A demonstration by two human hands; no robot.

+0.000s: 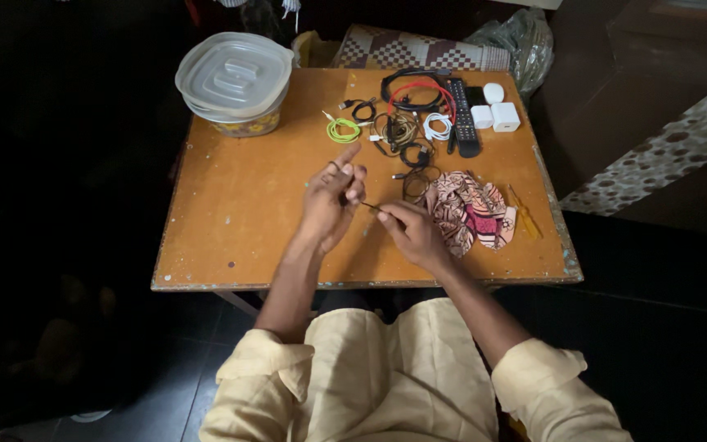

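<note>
Over the middle of an orange wooden table (231, 213), my left hand (330, 200) and my right hand (411, 233) are raised close together. A thin dark cable (370, 206) runs between them; each hand pinches one end. My left index finger points up and away. Just beyond my hands lie several coiled cables: a green one (343, 129), a white one (437, 126), a red and black one (419, 92) and dark ones (411, 154). A patterned pink cloth pouch (470, 214) lies right of my right hand.
A black remote control (461, 123) and two white chargers (504, 116) sit at the far right of the table. A lidded clear plastic container (234, 80) stands at the far left corner. A yellow thin tool (524, 213) lies near the right edge. Dark floor surrounds the table.
</note>
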